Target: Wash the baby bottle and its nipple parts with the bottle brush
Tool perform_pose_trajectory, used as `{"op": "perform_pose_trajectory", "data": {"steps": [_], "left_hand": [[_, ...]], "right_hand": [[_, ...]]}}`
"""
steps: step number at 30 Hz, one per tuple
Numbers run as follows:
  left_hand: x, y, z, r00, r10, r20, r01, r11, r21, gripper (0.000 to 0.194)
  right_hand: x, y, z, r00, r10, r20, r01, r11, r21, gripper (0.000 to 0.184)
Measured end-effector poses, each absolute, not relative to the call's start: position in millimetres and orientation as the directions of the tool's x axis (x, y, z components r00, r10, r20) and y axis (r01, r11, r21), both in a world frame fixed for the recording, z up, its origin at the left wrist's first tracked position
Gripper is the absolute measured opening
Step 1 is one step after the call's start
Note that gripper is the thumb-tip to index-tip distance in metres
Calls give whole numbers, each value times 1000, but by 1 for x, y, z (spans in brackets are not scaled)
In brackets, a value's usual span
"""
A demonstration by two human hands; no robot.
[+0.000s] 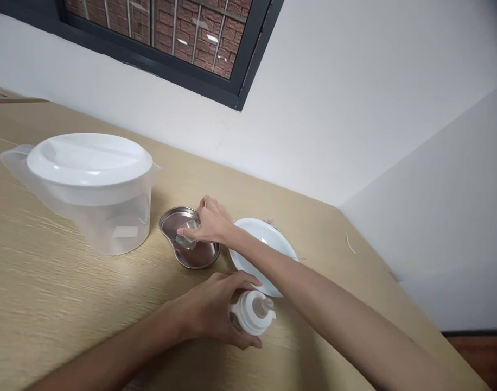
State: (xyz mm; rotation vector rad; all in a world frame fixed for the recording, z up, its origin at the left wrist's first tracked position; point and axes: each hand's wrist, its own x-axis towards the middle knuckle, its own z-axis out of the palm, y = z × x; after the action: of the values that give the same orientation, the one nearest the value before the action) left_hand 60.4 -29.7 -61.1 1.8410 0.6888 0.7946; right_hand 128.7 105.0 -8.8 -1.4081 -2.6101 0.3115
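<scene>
My left hand point(216, 310) is wrapped around a baby bottle point(254, 312) with a white collar and a clear teat, which points to the right. The hand hides most of the bottle's body. My right hand point(211, 221) reaches across to a kidney-shaped steel dish point(179, 262) and grips a clear plastic cap point(186, 239) at the dish's inner side. Whether the cap touches the bottom of the dish I cannot tell. A white plate point(279, 244) lies beside the dish, partly covered by my right forearm.
A large translucent pitcher point(110, 222) with a white lid stands to the left of the dish on the wooden table point(183, 179). Behind the table rises a white wall with a barred window point(163, 32). A thin pale strand point(350, 244) lies toward the right edge.
</scene>
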Motion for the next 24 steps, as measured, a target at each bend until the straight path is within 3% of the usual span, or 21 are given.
{"op": "perform_pose_trajectory", "data": {"steps": [5, 9, 11, 13, 15, 17, 19, 21, 24], "left_hand": [[59, -29, -59, 629, 743, 227, 110, -374, 921, 76], [59, -28, -60, 637, 740, 216, 107, -362, 926, 81], [60, -28, -61, 627, 749, 214, 86, -339, 937, 81], [61, -28, -61, 616, 762, 201, 63, -303, 951, 78], [62, -27, -60, 627, 758, 181, 47, -269, 962, 72], [62, -26, -59, 641, 745, 183, 23, -257, 966, 67], [62, -25, -57, 645, 737, 204, -9, -260, 965, 68], [62, -25, -57, 644, 731, 227, -26, -275, 961, 72], [62, -25, -57, 643, 723, 252, -28, -307, 951, 77]], "right_hand": [[134, 105, 2, -522, 851, 58, 733, 482, -480, 39], [171, 86, 41, -501, 863, 63, 611, 404, -681, 50], [199, 65, 63, -530, 848, 19, 443, 295, -847, 51], [227, 37, 83, -557, 830, -19, 361, 222, -906, 52], [251, 5, 100, -567, 821, -64, 497, 279, -821, 48], [266, -25, 111, -543, 835, -85, 694, 390, -605, 45], [272, -50, 114, -533, 844, -66, 779, 458, -428, 52], [271, -65, 111, -502, 861, -81, 825, 449, -345, 57], [262, -70, 100, -496, 852, -168, 845, 429, -318, 43]]}}
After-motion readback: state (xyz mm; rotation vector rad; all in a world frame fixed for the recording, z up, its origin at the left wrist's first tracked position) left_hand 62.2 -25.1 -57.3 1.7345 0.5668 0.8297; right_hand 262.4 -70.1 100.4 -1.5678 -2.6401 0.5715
